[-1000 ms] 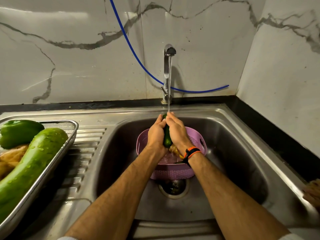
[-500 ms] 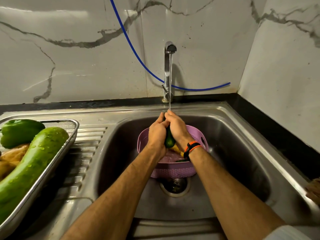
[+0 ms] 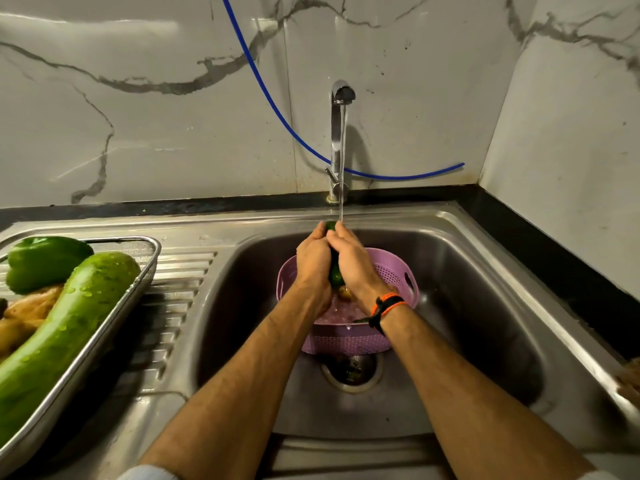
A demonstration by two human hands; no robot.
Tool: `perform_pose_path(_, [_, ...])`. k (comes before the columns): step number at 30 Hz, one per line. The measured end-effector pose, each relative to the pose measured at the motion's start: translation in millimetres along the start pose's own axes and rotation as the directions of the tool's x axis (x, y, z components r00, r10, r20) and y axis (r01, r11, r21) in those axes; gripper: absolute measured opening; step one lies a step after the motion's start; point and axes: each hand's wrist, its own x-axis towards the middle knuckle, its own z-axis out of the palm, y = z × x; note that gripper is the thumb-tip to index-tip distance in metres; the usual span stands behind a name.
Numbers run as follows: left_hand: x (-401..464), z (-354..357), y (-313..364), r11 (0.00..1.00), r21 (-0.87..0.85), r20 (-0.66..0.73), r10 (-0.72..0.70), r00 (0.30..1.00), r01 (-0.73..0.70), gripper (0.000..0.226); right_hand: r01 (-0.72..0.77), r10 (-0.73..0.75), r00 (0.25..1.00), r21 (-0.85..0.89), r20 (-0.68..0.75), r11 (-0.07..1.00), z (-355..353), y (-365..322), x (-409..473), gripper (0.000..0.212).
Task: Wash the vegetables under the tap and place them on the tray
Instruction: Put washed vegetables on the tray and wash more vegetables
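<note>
A small dark green cucumber (image 3: 335,277) is clasped between both my hands under the running tap (image 3: 341,98). My left hand (image 3: 313,261) grips its left side and my right hand (image 3: 353,265) grips its right side, so only its two ends show. Directly below sits a purple plastic colander (image 3: 398,275) in the sink (image 3: 485,306), holding more vegetables mostly hidden by my wrists. At the left, a metal tray (image 3: 145,271) on the drainboard carries a large green gourd (image 3: 69,327), a green bell pepper (image 3: 41,261) and some brownish vegetables (image 3: 24,313).
A blue hose (image 3: 277,112) runs across the marble wall behind the tap. The sink drain (image 3: 349,370) lies just in front of the colander. A brownish object (image 3: 630,379) shows at the right edge of the counter.
Both hands have slid slightly up along the cucumber, whose top end now shows above my fingers. The view has shifted a little.
</note>
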Motion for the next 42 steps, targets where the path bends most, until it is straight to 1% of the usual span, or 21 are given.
perform_pose_path(2, [-1.0,-1.3,0.7,0.999,0.034,0.007,-0.006,1.0,0.005,0.039,0.006,-0.006,1.0,-0.013,0.006,1.0,2.1,-1.9,2.3,0.049])
perform_pose_path(4, [-3.5,-0.7,-2.8,0.999,0.043,0.061,-0.016,0.998,0.013,0.054,-0.009,0.009,1.0,0.009,-0.025,1.0,-0.4,-5.6,9.0,0.05])
perform_pose_path(6, [-7.6,0.1,-5.1,0.998,0.053,0.059,-0.02,0.998,0.017,0.061,-0.022,0.024,0.999,0.042,-0.044,0.999,-4.5,-6.9,11.0,0.052])
perform_pose_path(8, [-3.8,-0.2,-4.0,0.999,0.033,0.024,-0.017,1.0,0.016,0.063,-0.011,0.012,0.999,0.027,-0.034,1.0,-3.9,-4.7,4.1,0.052])
perform_pose_path(10, [-0.2,-0.3,-0.8,1.0,0.017,0.002,-0.021,1.0,0.021,0.058,-0.002,0.002,1.0,0.016,0.002,1.0,0.0,-1.6,1.1,0.05])
perform_pose_path(11, [-2.3,0.6,-0.1,0.999,0.034,0.023,-0.026,0.999,0.025,0.053,-0.001,0.001,1.0,0.009,0.001,1.0,-0.3,-0.6,2.8,0.048])
perform_pose_path(14, [-5.0,1.1,-6.8,0.998,0.053,0.064,-0.033,0.997,0.03,0.048,-0.017,0.018,0.999,0.042,-0.043,0.999,-6.5,-5.8,11.0,0.048])
perform_pose_path(15, [-10.7,3.4,-4.5,0.998,0.064,0.057,-0.027,0.998,0.023,0.048,-0.021,0.024,0.998,0.055,-0.055,0.998,-9.4,-6.5,12.1,0.049])
perform_pose_path(17, [-11.8,4.9,-1.6,0.998,0.068,0.024,-0.012,1.0,0.01,0.045,-0.012,0.013,0.998,0.013,-0.054,1.0,-8.7,-3.4,8.2,0.052])
perform_pose_path(18, [-11.0,5.2,0.8,0.999,0.054,0.001,0.0,1.0,0.0,0.046,-0.001,0.0,0.999,-0.013,-0.034,1.0,-6.6,-0.5,6.0,0.053])
perform_pose_path(20, [-7.1,0.6,3.1,1.0,0.011,-0.042,-0.006,0.999,0.006,0.055,-0.001,0.001,1.0,-0.027,-0.004,1.0,0.8,2.0,2.1,0.052])
perform_pose_path(22, [-7.9,-1.7,0.8,0.999,0.041,-0.012,-0.006,1.0,0.006,0.062,0.001,-0.001,1.0,-0.015,-0.008,1.0,0.9,-1.5,5.9,0.051])
perform_pose_path(23, [-8.4,-1.6,-1.0,0.998,0.057,0.029,-0.01,1.0,0.008,0.06,-0.006,0.006,1.0,0.012,-0.026,1.0,-2.0,-3.6,9.9,0.05])
perform_pose_path(25, [-17.2,2.5,-0.6,0.995,0.099,0.074,-0.006,0.997,-0.001,0.047,-0.028,0.031,0.998,0.054,-0.055,0.998,-8.9,-5.3,13.2,0.051])
perform_pose_path(26, [-17.4,4.0,-0.6,0.994,0.106,0.073,0.0,0.997,-0.007,0.04,-0.034,0.037,0.998,0.05,-0.058,0.998,-11.0,-4.7,12.5,0.053])
perform_pose_path(27, [-15.2,5.1,-1.1,0.993,0.118,0.069,0.004,0.998,-0.013,0.039,-0.034,0.036,0.998,0.043,-0.049,0.998,-12.3,-3.1,11.2,0.054])
perform_pose_path(31, [-3.2,4.7,-2.1,0.986,0.163,0.051,0.007,0.999,-0.016,0.045,-0.032,0.035,0.999,0.073,-0.04,0.997,-14.2,-1.4,7.8,0.051])
perform_pose_path(34, [-6.4,5.3,-0.8,0.997,0.08,0.007,-0.009,1.0,0.008,0.042,-0.032,0.04,0.997,0.137,-0.061,0.99,-14.0,-3.3,8.6,0.049])
perform_pose_path(38, [-12.7,0.7,3.6,0.986,-0.15,-0.07,-0.079,0.994,0.067,0.034,-0.034,0.066,0.991,0.252,-0.118,0.967,-12.7,-4.6,6.1,0.043])
perform_pose_path(40, [-17.2,1.1,2.8,0.969,-0.203,-0.044,-0.151,0.988,0.139,0.032,-0.025,0.07,0.989,0.317,-0.131,0.948,-11.0,-7.7,4.7,0.042])
perform_pose_path(42, [-20.2,3.3,-0.4,0.946,-0.232,0.003,-0.231,0.973,0.226,0.033,-0.017,0.062,0.989,0.306,-0.137,0.952,-8.5,-9.8,1.1,0.041])
